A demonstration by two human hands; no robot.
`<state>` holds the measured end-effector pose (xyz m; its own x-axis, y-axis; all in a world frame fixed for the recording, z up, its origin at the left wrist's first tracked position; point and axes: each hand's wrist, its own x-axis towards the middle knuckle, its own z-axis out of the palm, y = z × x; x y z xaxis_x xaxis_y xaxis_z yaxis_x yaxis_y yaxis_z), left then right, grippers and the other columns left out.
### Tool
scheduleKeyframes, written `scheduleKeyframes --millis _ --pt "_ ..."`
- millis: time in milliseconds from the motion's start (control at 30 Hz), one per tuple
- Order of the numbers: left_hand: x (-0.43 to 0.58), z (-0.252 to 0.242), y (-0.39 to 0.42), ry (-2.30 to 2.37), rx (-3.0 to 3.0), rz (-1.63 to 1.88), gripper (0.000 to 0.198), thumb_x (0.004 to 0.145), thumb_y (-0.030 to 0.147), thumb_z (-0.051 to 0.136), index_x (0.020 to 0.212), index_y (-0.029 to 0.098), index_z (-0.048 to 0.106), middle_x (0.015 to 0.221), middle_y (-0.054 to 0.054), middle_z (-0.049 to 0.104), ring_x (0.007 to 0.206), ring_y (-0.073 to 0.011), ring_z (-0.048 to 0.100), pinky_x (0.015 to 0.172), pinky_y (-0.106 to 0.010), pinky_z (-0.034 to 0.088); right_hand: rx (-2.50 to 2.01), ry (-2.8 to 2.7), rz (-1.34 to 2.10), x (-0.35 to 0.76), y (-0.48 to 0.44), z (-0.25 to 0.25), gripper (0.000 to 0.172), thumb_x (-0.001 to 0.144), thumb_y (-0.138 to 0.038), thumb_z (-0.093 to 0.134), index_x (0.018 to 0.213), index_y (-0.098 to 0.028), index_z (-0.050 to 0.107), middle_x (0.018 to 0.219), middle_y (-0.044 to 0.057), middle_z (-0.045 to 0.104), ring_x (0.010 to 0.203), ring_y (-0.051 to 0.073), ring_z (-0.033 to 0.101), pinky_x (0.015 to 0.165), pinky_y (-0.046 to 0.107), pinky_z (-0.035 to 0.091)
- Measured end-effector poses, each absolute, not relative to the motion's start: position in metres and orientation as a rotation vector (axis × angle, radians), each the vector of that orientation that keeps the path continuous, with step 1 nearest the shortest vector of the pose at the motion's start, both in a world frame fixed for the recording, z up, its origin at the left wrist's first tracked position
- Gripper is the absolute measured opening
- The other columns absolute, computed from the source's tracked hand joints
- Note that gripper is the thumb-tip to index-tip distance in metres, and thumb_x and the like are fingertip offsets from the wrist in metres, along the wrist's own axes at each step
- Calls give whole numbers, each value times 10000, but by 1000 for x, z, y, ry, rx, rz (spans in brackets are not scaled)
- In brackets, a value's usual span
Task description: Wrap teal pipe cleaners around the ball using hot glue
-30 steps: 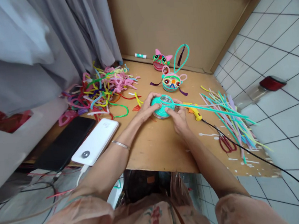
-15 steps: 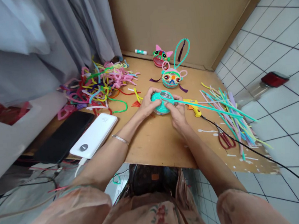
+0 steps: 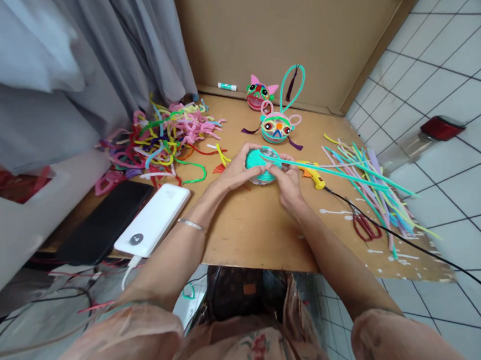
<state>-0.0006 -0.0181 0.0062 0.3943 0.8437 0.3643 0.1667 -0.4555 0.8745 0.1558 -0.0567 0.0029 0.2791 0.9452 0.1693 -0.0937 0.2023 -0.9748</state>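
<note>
Both hands grip a round object wrapped in teal pipe cleaner (image 3: 260, 164) at the middle of the brown board (image 3: 248, 229). My left hand (image 3: 235, 174) cups its left side with curled fingers. My right hand (image 3: 287, 183) pinches its right side, where a long teal pipe cleaner (image 3: 340, 176) runs off to the right. Two finished pipe-cleaner animal faces stand behind: a teal and pink one (image 3: 277, 127) and a pink-eared one (image 3: 260, 94).
A heap of coloured pipe cleaners (image 3: 162, 139) lies at the left, and straight ones (image 3: 374, 189) at the right. A yellow glue gun (image 3: 314, 175) and red scissors (image 3: 363, 227) lie right of my hands. A white power bank (image 3: 152, 220) and black phone (image 3: 102, 221) lie near left.
My hands have turned the teal object slightly and lifted it a little; the view shifted a bit. Nothing else moved.
</note>
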Motion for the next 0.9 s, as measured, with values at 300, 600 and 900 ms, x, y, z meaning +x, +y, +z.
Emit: scheduleKeyframes --millis 300,600,900 --pt "3 6 -19 959 2118 1117 890 568 520 848 1301 182 473 1335 -140 526 1226 -314 552 1062 -462 444 -1188 -1045 846 158 -56 0 587 581 -477 770 1042 -229 506 924 17 656 892 181 625 825 352 538" --pt "9 -3 -17 958 2144 1212 907 600 508 842 1348 186 444 1360 -147 541 1246 -309 557 1071 -447 456 -1213 -1091 793 160 -54 0 590 583 -517 770 1032 -230 518 903 25 664 905 201 631 806 364 552" --pt "9 2 -22 1023 2085 1174 853 589 500 836 1299 182 486 1300 -128 586 1150 -277 606 998 -399 498 -1186 -1070 805 160 -56 -3 535 603 -475 782 1002 -233 521 1023 20 622 929 161 597 862 337 533"
